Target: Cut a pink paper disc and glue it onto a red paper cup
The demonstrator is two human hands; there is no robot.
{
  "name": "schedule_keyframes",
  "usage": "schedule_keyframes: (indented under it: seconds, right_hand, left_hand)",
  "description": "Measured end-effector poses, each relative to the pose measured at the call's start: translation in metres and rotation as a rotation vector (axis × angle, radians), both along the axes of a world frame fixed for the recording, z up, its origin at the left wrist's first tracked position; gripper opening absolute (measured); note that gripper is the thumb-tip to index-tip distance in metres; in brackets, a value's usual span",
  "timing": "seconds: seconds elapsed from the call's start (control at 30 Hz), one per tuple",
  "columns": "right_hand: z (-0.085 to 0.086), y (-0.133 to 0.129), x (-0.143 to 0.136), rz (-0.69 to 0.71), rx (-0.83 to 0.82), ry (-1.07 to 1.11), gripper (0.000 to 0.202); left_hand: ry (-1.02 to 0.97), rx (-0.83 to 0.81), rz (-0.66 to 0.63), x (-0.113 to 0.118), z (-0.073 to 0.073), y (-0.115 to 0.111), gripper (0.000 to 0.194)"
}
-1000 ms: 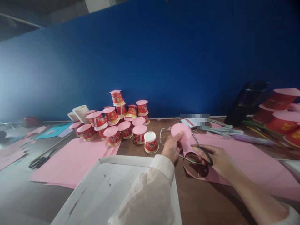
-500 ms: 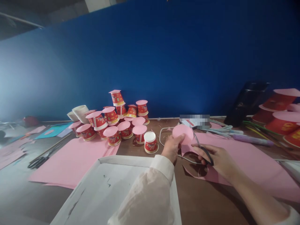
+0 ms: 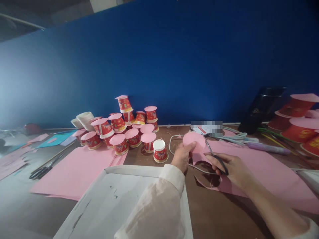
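A round pink paper disc is pinched between the thumb and fingers of my left hand. My right hand is closed round the dark handles of a pair of scissors, whose blades point up along the disc's right edge. Below both hands lies a large pink paper sheet with rounded cut-outs along its left side. Just left of my left hand stands an upside-down red paper cup with a bare white base.
Several red cups topped with pink discs stand to the left, some stacked. A white tray lies in front. Pink sheets and other scissors are at left; cables, a purple marker and more cups are at right.
Very little differs. The scissors and my right hand have shifted slightly to the right beside the disc; my left hand keeps its hold on it.
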State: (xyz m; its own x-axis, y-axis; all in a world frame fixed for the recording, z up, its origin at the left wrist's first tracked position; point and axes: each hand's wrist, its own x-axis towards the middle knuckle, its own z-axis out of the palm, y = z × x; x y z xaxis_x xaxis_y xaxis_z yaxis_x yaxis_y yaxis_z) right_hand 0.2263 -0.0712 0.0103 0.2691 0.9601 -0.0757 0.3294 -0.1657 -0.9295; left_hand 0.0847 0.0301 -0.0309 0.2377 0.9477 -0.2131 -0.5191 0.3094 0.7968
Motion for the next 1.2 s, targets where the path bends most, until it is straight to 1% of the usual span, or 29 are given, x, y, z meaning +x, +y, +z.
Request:
schedule_keyframes:
  seconds: [0.2, 0.43, 0.6, 0.83, 1.03, 1.2]
  right_hand:
    - [0.003, -0.002, -0.002, 0.013, 0.007, 0.008, 0.052]
    - [0.006, -0.001, -0.004, -0.01, 0.002, 0.034, 0.052]
    - [0.004, -0.001, -0.004, -0.011, 0.012, 0.034, 0.05]
    - [-0.002, 0.0, -0.001, -0.001, 0.02, -0.004, 0.05]
    - [-0.003, 0.0, 0.001, 0.036, 0.025, -0.075, 0.05]
    - [-0.004, 0.0, 0.002, 0.045, 0.041, -0.082, 0.052]
  left_hand:
    - [-0.049, -0.016, -0.002, 0.0, 0.0, 0.001, 0.046]
    - [-0.075, -0.017, 0.022, 0.0, 0.0, 0.001, 0.046]
    - [-0.099, -0.013, 0.027, -0.001, 0.004, -0.002, 0.046]
    - [-0.081, -0.046, 0.046, -0.001, 0.009, -0.003, 0.039]
    - [-0.106, -0.081, 0.065, -0.002, 0.018, -0.008, 0.034]
    - [-0.108, -0.101, 0.079, -0.003, 0.021, -0.009, 0.036]
